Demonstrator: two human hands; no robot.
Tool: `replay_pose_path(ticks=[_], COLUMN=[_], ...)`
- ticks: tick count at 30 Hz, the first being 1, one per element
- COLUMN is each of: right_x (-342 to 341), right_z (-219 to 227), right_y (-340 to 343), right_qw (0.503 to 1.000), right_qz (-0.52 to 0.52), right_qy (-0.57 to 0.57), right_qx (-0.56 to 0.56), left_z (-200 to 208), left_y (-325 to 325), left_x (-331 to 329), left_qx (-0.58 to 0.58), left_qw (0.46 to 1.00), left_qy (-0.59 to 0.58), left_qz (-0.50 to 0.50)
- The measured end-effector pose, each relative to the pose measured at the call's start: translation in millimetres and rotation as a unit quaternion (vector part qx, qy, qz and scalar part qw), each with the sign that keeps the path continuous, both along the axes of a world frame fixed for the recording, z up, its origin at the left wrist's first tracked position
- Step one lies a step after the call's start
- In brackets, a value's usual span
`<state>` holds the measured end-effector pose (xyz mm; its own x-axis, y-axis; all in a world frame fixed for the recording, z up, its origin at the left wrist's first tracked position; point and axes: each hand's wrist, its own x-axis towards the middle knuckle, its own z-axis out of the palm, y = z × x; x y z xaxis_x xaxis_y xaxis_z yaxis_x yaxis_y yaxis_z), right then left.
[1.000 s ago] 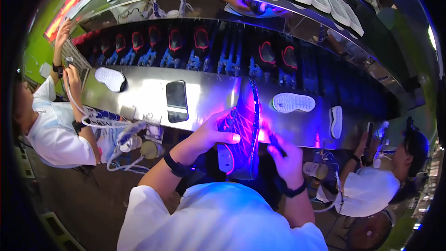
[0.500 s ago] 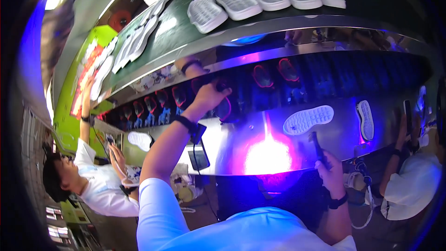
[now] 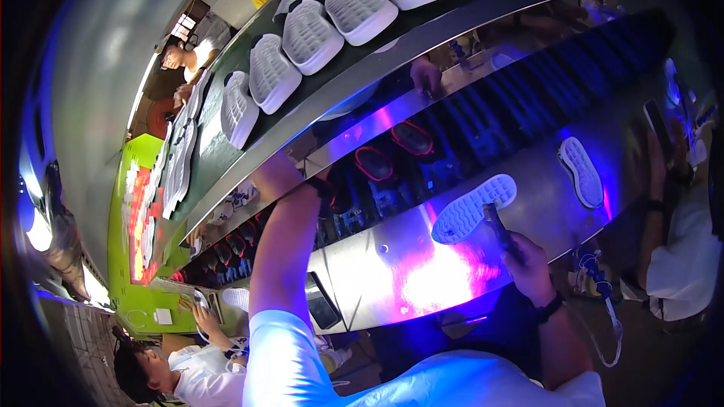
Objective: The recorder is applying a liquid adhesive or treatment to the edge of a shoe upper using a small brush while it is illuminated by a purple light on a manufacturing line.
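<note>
In my right hand (image 3: 532, 271) is a dark-handled brush (image 3: 504, 235), gripped in closed fingers. Its tip overlaps the edge of a white shoe sole (image 3: 460, 218) lying on the metal bench; whether they touch I cannot tell. A second white sole (image 3: 581, 173) lies farther right. My left forearm (image 3: 283, 256) reaches up and forward to the dark channel behind the bench. Past the wristband the left hand is lost in shadow, so its fingers do not show. Nearest it are dark shoe uppers with red rims (image 3: 375, 163), standing in a row in that channel.
Above the channel, a green-topped shelf (image 3: 219, 169) carries several pale soles (image 3: 311, 36). A phone (image 3: 323, 301) lies on the bench left of a bright pink-white glare. A co-worker (image 3: 181, 373) sits at the left, another (image 3: 682, 264) at the right. A cable (image 3: 612, 324) hangs near the right.
The view has swung, shifting the scene. My left hand has passed from sight into the dark channel. The brush in my right hand has come up to the white sole.
</note>
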<state>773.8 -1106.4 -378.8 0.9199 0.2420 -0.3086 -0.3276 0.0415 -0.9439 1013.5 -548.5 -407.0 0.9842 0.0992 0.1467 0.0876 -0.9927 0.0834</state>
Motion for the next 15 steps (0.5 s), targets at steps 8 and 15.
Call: replay_pose_path(ticks=[8,15], right_x=[-16.8,-5.0], right_z=[-35.9,-21.3], right_y=[2.3,-0.5], right_qw=[0.994,0.992], right_qz=[-0.088,-0.040], right_qy=[-0.069,-0.111], right_qx=[-0.012,-0.048], left_z=[21.3,59.8], left_y=[-231.5,-189.5], left_x=[53.3,-43.4], left_qx=[-0.324,-0.597], left_qw=[0.901,0.772], left_qy=[0.241,0.103], left_qz=[0.160,0.193])
